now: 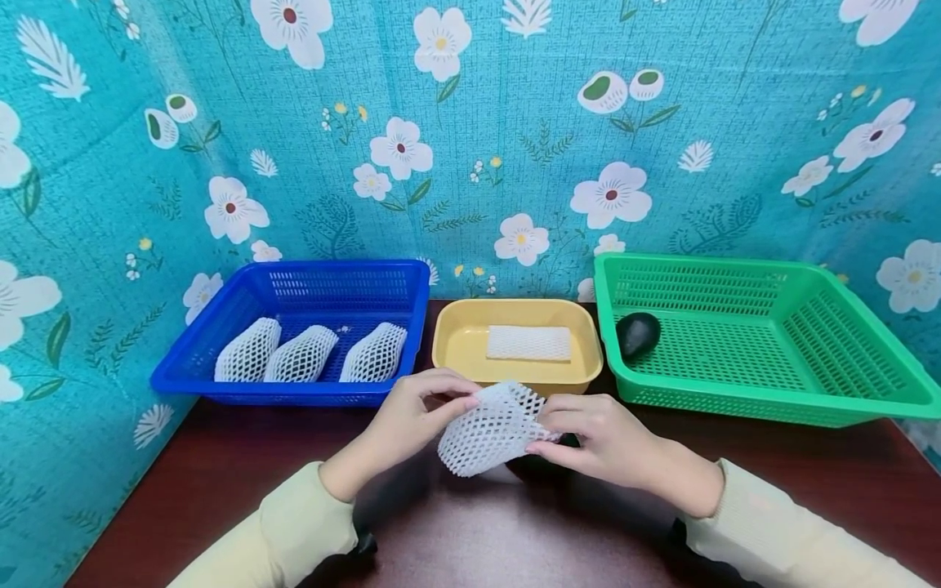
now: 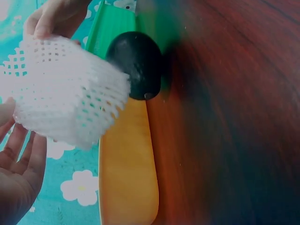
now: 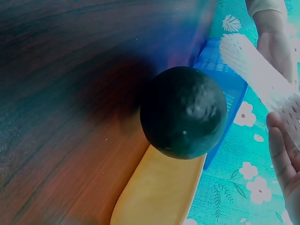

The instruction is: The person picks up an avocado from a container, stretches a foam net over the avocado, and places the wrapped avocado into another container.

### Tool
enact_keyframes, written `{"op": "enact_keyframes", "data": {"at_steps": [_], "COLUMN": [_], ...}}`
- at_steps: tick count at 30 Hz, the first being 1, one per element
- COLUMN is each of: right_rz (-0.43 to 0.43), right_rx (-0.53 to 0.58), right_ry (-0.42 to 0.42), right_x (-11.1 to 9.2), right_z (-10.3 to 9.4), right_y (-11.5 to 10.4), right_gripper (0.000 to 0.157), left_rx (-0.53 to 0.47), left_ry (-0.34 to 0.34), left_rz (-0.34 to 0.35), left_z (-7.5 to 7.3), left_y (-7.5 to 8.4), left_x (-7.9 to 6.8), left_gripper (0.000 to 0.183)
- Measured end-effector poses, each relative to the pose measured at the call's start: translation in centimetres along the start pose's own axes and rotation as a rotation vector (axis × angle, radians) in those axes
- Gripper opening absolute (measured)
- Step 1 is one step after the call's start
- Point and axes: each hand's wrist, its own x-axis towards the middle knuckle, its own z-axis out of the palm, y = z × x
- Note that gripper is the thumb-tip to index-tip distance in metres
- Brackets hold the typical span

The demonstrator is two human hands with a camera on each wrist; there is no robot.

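A white foam net sleeve (image 1: 491, 429) is held between both hands above the near part of the table, spread partly open. My left hand (image 1: 419, 416) pinches its left upper edge between thumb and fingers. At its right end my right hand (image 1: 599, 437) grips the mesh. A dark avocado (image 3: 183, 112) rests on the table below the hands, apart from the sleeve in the right wrist view; the right hand mostly hides it in the head view. In the left wrist view the same avocado (image 2: 136, 65) appears behind the sleeve's edge.
At the left, a blue basket (image 1: 294, 394) holds three net-covered fruits (image 1: 301, 355). A yellow tub (image 1: 452, 347) in the middle contains flat white netting (image 1: 528, 343). The green basket (image 1: 764, 392) at the right has one dark avocado (image 1: 638, 335). Behind hangs a flowered cloth (image 1: 485, 122).
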Motion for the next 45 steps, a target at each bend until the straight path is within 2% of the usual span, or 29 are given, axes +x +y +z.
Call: {"op": "enact_keyframes", "data": {"at_steps": [4,13,16,22,26,29,32,38,42,45], "right_rz": [0.013,0.02,0.022,0.016,0.015,0.013,0.007,0.012,0.018,0.017], "right_rx": [0.023,-0.003,0.001,0.015,0.029,0.048,0.053,0.053,0.064,0.062], "right_ry": [0.002,0.006,0.001,0.002,0.013,0.023,0.027,0.032,0.041,0.036], "right_x": [-0.2,-0.8,-0.9,-0.6,-0.2,0.2,0.5,0.7,0.9,1.1], "right_z": [-0.1,-0.2,-0.1,0.2,0.3,0.3,0.3,0.4,0.6,0.6], "right_y": [0.0,0.2,0.3,0.2,0.1,0.0,0.0,-0.1,-0.1,-0.2], "right_gripper": [0.029,0.031,0.031,0.026,0.025,0.025,0.026,0.029,0.03,0.029], "left_rx": [0.001,0.014,0.009,0.026,-0.018,-0.061,-0.06,-0.047,-0.018,0.046], "left_ry": [0.033,0.04,0.027,-0.035,-0.107,-0.197,-0.269,-0.328,-0.341,-0.337], "left_rz": [-0.043,-0.101,-0.099,-0.072,-0.065,-0.082,-0.112,-0.155,-0.105,-0.041], "left_z": [-0.5,-1.0,-0.8,-0.1,0.3,0.5,0.7,1.1,1.5,1.6], "left_y": [0.1,-0.1,-0.3,-0.4,-0.5,-0.5,-0.3,-0.3,-0.4,-0.4], "left_x": [0.0,0.0,-0.1,-0.2,-0.1,-0.1,-0.1,-0.2,-0.3,-0.2], "left_gripper": [0.01,0.009,0.009,0.014,0.02,0.032,0.049,0.071,0.078,0.075]}}
